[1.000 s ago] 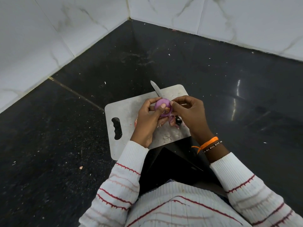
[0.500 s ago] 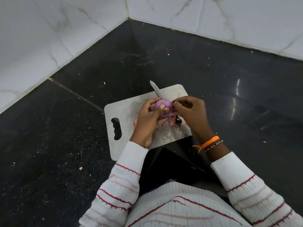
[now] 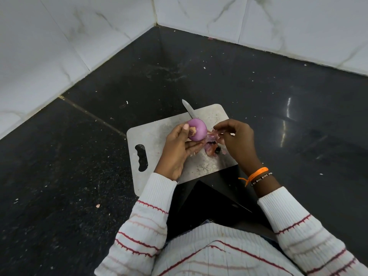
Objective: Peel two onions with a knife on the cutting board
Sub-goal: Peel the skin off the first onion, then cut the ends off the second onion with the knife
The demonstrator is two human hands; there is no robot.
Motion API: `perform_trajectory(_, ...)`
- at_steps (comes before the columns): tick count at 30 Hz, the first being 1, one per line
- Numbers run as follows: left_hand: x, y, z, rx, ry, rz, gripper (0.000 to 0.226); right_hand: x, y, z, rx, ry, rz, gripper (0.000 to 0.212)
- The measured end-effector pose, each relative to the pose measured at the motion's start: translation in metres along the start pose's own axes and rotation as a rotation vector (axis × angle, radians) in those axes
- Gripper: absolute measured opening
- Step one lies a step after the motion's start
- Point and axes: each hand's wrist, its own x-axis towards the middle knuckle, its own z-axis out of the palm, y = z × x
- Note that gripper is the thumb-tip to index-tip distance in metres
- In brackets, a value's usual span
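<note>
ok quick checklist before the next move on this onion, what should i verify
1. Onion held firmly: ok, left hand grips it above the board.
2. Skin off: cannot tell, the visible side is smooth purple but a papery bit remains at the end.
3. Right hand free: not ok, its fingers pinch a peel strip.
4. Knife away from the hands: ok, blade lies on the board's far edge, behind the onion.
5. Peels out of the way: not ok, piled on the board beneath the hands.
6. Second onion: cannot tell, none in view.

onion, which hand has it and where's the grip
The left hand holds the onion, thumb by its root end, fingers underneath. The right hand pinches a peel scrap.
</note>
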Motion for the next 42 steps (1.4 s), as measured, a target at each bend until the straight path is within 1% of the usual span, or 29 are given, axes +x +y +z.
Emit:
perform_trajectory(2,0.001,-0.001,0.0,0.013,0.002,-0.008,0.023,-0.001,-0.006,0.0,0.053,0.005,-0.024,0.032)
perform_trajectory(3,0.001,-0.001,0.0,0.025,0.008,-0.01,0.023,-0.002,-0.01,-0.001,0.092,-0.017,-0.04,0.033)
perform_trajectory(4,0.001,-0.001,0.0,0.036,0.016,-0.014,0.023,-0.002,-0.015,-0.002,0.142,-0.076,-0.06,0.036)
perform_trajectory(7,-0.001,-0.001,0.002,0.057,0.032,-0.001,0.021,-0.004,-0.022,-0.006,0.271,-0.372,-0.128,0.046)
perform_trajectory(8,-0.001,-0.001,0.003,0.065,0.036,0.008,0.022,-0.004,-0.022,-0.005,0.276,-0.437,-0.155,0.046)
perform_trajectory(10,-0.002,0.0,0.003,0.061,0.06,0.015,0.026,-0.005,-0.02,-0.003,0.276,-0.482,-0.165,0.044)
perform_trajectory(13,-0.003,0.001,0.002,0.007,0.099,-0.003,0.031,-0.005,-0.02,0.0,0.336,-0.451,-0.065,0.036)
perform_trajectory(16,-0.003,0.0,0.002,0.007,0.079,-0.001,0.029,-0.004,-0.018,-0.001,0.351,-0.372,0.046,0.023)
perform_trajectory(17,-0.004,0.0,0.002,0.013,0.068,0.001,0.028,-0.005,-0.018,-0.001,0.379,-0.35,0.091,0.023)
perform_trajectory(20,-0.004,0.0,0.004,0.046,0.047,0.021,0.024,0.001,-0.019,-0.003,0.455,-0.248,0.204,0.033)
perform_trajectory(22,-0.004,0.001,0.006,0.068,0.061,0.048,0.022,0.01,-0.016,-0.007,0.447,-0.159,0.236,0.031)
perform_trajectory(24,-0.003,0.0,0.004,0.131,0.095,0.085,0.02,0.019,-0.011,-0.009,0.353,-0.094,0.223,0.022)
perform_trajectory(28,-0.004,0.002,0.002,0.291,0.183,0.156,0.018,0.04,0.001,-0.006,0.02,-0.053,0.13,0.032)
perform_trajectory(31,-0.005,0.004,0.002,0.459,0.247,0.238,0.016,0.05,0.013,0.002,-0.095,-0.027,0.109,0.036)
perform_trajectory(34,-0.003,0.002,-0.004,0.558,0.291,0.272,0.014,0.056,0.022,0.009,-0.142,-0.022,0.104,0.039)
perform_trajectory(37,-0.003,0.001,-0.012,0.638,0.33,0.302,0.02,0.056,0.02,0.007,-0.246,-0.008,0.044,0.045)
perform_trajectory(38,-0.004,0.002,-0.015,0.651,0.347,0.31,0.022,0.053,0.017,0.005,-0.275,0.014,0.023,0.044)
perform_trajectory(40,-0.004,0.002,-0.022,0.672,0.388,0.298,0.028,0.04,0.009,0.001,-0.263,0.051,-0.026,0.032)
perform_trajectory(42,-0.003,0.001,-0.03,0.677,0.415,0.268,0.032,0.025,0.003,0.001,-0.278,0.036,-0.085,0.022)
